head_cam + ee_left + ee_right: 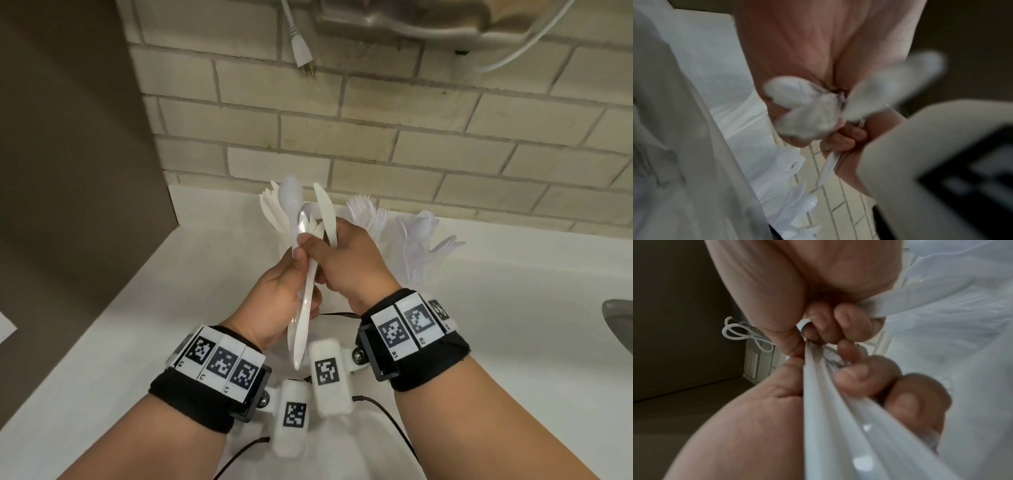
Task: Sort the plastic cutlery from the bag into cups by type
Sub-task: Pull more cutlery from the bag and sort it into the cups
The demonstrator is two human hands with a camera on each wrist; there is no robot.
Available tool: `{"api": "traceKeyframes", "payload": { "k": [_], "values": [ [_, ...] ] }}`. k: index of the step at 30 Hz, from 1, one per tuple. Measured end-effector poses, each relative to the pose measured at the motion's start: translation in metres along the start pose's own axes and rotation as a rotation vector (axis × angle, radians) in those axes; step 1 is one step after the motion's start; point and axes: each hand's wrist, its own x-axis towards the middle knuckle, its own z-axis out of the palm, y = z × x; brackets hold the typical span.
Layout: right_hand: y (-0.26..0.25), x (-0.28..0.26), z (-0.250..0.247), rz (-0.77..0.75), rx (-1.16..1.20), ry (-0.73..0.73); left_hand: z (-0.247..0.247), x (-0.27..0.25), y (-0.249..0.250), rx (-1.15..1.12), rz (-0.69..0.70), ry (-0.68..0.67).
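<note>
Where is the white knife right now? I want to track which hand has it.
In the head view the knife stands upright in the right hand, just right of the spoon that the left hand holds.

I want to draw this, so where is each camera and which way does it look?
Head: worn on the head, looks forward and down at both hands holding white cutlery over a white counter by a brick wall; both forearms and wrist bands show.
Left wrist: on the left wrist, looks along the left hand at blurred cutlery ends; the right hand's fingers show too.
Right wrist: on the right wrist, looks along the right hand at the handles; the left hand shows below.
All three share the cutlery bunch and both hands.
</note>
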Motion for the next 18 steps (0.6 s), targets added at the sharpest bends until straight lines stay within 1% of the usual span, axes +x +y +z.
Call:
{"api": "traceKeyframes", "payload": {
  "k": [2, 4, 9, 12, 15, 18],
  "values": [
    [0.001, 0.002, -0.001, -0.003, -0.052, 0.011, 0.005, -0.001, 0.000, 0.011, 0.013, 0.021],
    [0.001, 0.003, -0.004, 0.022, -0.010, -0.002, 0.007, -0.002, 0.001, 0.022, 0.028, 0.023],
    [0.000, 0.001, -0.015, 0.042, 0.137, -0.143, 0.005, -0.003, 0.005, -0.012, -0.011, -0.007],
    [0.000, 0.000, -0.016, 0.015, 0.136, -0.188, 0.007, -0.002, 0.006, -0.031, -0.027, -0.003],
    [0.000, 0.000, -0.015, -0.006, 0.096, -0.187, 0.010, -0.001, 0.006, -0.020, -0.012, 0.026],
    [0.002, 0.001, -0.016, 0.026, 0.160, -0.167, 0.014, -0.001, 0.005, 0.076, 0.021, 0.094]
  ]
}}
